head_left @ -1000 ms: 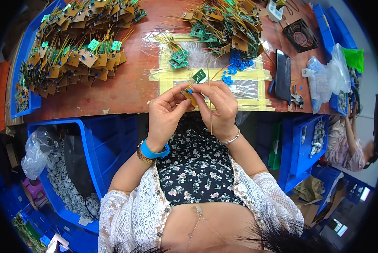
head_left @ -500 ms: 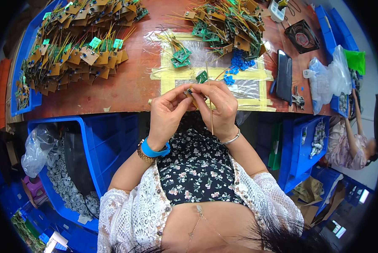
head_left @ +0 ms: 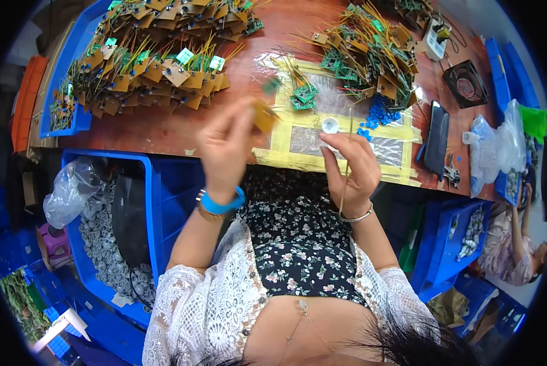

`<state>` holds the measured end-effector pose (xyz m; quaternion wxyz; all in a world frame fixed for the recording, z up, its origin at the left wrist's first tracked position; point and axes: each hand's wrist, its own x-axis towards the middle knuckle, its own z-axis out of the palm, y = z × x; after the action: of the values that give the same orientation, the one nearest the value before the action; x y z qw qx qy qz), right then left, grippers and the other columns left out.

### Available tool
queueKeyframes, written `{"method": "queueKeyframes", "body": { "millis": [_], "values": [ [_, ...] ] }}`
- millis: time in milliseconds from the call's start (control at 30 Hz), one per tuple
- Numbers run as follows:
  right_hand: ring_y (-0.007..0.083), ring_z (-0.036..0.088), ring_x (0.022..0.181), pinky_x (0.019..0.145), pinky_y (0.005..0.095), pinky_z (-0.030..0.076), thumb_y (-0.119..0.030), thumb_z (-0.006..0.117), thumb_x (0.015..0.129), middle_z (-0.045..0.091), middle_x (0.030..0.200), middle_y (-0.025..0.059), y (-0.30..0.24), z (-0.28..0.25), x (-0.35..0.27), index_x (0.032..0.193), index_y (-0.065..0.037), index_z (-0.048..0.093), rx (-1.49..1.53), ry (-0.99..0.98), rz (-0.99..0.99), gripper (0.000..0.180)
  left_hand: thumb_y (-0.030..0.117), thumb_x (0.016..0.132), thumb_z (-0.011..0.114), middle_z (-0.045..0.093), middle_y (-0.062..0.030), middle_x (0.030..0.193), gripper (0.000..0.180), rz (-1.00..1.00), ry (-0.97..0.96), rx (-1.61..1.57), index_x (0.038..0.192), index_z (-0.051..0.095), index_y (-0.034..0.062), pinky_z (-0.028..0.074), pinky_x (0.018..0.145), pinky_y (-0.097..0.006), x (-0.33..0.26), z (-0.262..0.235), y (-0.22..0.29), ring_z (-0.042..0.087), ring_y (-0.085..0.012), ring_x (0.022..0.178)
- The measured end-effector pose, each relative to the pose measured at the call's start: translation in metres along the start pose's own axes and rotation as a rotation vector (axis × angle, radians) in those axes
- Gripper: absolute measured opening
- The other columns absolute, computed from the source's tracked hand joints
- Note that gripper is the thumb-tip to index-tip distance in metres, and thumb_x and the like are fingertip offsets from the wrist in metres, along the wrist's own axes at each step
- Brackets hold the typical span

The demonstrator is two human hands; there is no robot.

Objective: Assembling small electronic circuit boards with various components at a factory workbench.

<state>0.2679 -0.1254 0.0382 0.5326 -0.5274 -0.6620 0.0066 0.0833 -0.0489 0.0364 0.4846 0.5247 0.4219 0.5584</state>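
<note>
My left hand (head_left: pixel 223 143) is raised over the table's front part, smeared by motion, pinching a small brown circuit board (head_left: pixel 263 117). A blurred green board (head_left: pixel 272 85) shows just beyond it; whether a wire joins them I cannot tell. My right hand (head_left: pixel 356 165) is over the front edge of the taped work area (head_left: pixel 304 160), thumb and forefinger slightly apart. A thin tan stick (head_left: pixel 345 183) runs upright through this hand, tucked among its fingers. Just past the forefinger tip is a small round white cup (head_left: pixel 329 125). Several wired green boards (head_left: pixel 304 96) lie beyond it.
Heaps of wired brown boards fill a blue tray (head_left: pixel 73 125) at left and a pile (head_left: pixel 371 58) at the back. Blue bits (head_left: pixel 383 113), a black phone (head_left: pixel 437 140), keys (head_left: pixel 451 172) and a fan (head_left: pixel 465 83) lie rightward. Another person (head_left: pixel 511 244) sits far right.
My hands, earlier together, have parted. The left has gone left with the brown board; the right has shifted slightly right and down with the stick. The white cup has come into view.
</note>
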Motion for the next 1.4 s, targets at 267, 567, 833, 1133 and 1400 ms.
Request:
{"method": "queueKeyframes", "body": {
  "millis": [267, 567, 833, 1133, 1400],
  "values": [
    [0.025, 0.066, 0.082, 0.073, 0.0313, 0.051, 0.012, 0.072, 0.073, 0.07, 0.088, 0.0117, 0.005, 0.002, -0.006, 0.099, -0.001, 0.07, 0.013, -0.012, 0.033, 0.029, 0.013, 0.095, 0.063, 0.071, -0.0075, 0.095, 0.022, 0.185, 0.32, 0.307, 0.108, 0.071, -0.0035, 0.054, 0.065, -0.024, 0.092, -0.082, -0.007, 0.065, -0.0106, 0.081],
    [0.0242, 0.066, 0.08, 0.071, 0.0314, 0.052, 0.012, 0.073, 0.073, 0.07, 0.088, 0.0106, 0.011, 0.0, -0.007, 0.098, -0.002, 0.071, -0.005, -0.005, 0.032, 0.028, 0.009, 0.09, 0.066, 0.066, -0.0097, 0.083, 0.016, 0.541, 0.472, 0.942, 0.104, 0.074, 0.0054, 0.051, 0.065, -0.033, 0.077, -0.056, -0.001, 0.065, -0.0222, 0.074],
    [0.0241, 0.065, 0.079, 0.071, 0.0317, 0.052, 0.012, 0.073, 0.074, 0.07, 0.088, 0.0101, 0.007, 0.0, -0.007, 0.098, -0.002, 0.071, 0.001, -0.003, 0.034, 0.028, 0.009, 0.083, 0.07, 0.066, -0.0135, 0.093, 0.017, 0.524, -0.234, 0.773, 0.098, 0.068, 0.002, 0.051, 0.076, -0.041, 0.038, 0.044, -0.029, 0.064, -0.0315, 0.085],
    [0.0212, 0.062, 0.076, 0.07, 0.031, 0.049, -0.015, 0.059, 0.096, 0.068, 0.083, 0.0101, 0.017, -0.013, -0.015, 0.105, 0.0, 0.069, 0.05, -0.043, 0.119, 0.02, 0.006, 0.083, 0.066, 0.066, -0.0179, 0.098, 0.029, 0.413, -0.454, 0.918, 0.112, 0.064, 0.0006, 0.051, 0.077, -0.044, 0.057, 0.053, -0.038, 0.064, -0.0355, 0.088],
    [0.0113, 0.055, 0.072, 0.065, 0.0244, 0.044, -0.036, 0.036, 0.107, 0.06, 0.08, 0.006, 0.046, -0.013, -0.021, 0.1, 0.004, 0.068, 0.248, -0.07, 0.454, 0.052, 0.0, 0.086, 0.066, 0.069, -0.0166, 0.091, 0.026, 0.612, 0.044, 0.732, 0.112, 0.069, 0.0028, 0.053, 0.069, -0.037, 0.031, 0.021, -0.022, 0.068, -0.03, 0.078]
  ]
}}
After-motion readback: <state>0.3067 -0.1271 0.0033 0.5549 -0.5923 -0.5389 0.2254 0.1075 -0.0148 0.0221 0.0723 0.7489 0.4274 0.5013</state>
